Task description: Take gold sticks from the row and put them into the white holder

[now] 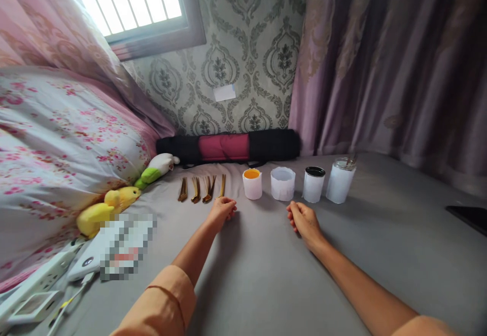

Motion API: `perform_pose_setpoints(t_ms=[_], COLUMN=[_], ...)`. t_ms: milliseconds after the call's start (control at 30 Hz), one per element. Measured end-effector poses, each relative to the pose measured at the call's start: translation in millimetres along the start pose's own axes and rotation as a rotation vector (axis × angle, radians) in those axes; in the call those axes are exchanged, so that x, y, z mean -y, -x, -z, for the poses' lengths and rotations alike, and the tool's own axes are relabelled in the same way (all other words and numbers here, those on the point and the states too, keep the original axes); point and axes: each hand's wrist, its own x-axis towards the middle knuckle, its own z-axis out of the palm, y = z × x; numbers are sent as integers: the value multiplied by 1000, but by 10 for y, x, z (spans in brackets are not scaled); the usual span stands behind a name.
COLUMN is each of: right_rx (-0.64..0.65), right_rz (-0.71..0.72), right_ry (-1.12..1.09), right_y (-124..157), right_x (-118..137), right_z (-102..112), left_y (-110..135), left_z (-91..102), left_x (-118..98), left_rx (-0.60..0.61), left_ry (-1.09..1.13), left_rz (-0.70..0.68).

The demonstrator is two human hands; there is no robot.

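Note:
My left hand (pixel 223 210) is over the grey sheet with its fingers curled closed, and nothing shows in it. Just beyond it lies a bundle of thin gold-brown strips (pixel 222 186), the rightmost in a row of several such bundles (pixel 195 190). My right hand (pixel 303 220), also closed with nothing visible in it, is in front of a white-wrapped cup (pixel 282 184). Left of that cup stands a white-wrapped cup with orange contents (pixel 252 184). To its right are a white-wrapped can with a dark top (pixel 314 185) and a white-wrapped glass jar (pixel 341 181) holding thin sticks.
Behind the row lies a black and red rolled bag (pixel 224 147) against the patterned wall. At left are plush toys (pixel 95 217), a white device (pixel 89 257) with a cable, and a power strip (pixel 41 277). A dark flat object (pixel 466 218) lies at far right.

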Motion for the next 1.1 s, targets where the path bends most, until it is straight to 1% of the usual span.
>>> perform_pose_setpoints(t_ms=[167,300,400,567,767,1100], right_rx=[1,1,5,5,5,7], right_rz=[16,9,25,27,27,22], right_ry=[8,11,12,-6,14,11], right_y=[-4,-16,-23,-19,-18,-1], right_x=[-5,-23,-43,-42,-39,-28], right_z=[-3,-3,2,6,3,5], left_y=[-139,-212,-268,-333,-342,-411], left_z=[164,289,344,371,400,443], left_x=[-4,-20,-32,-40,-62,-50], left_rx=[-116,-162,-178,-209,-240,-249], left_ry=[-247,-416,-527,-675,-825,-966], left_rz=[-56,-109,-142,-189,-250,-325])
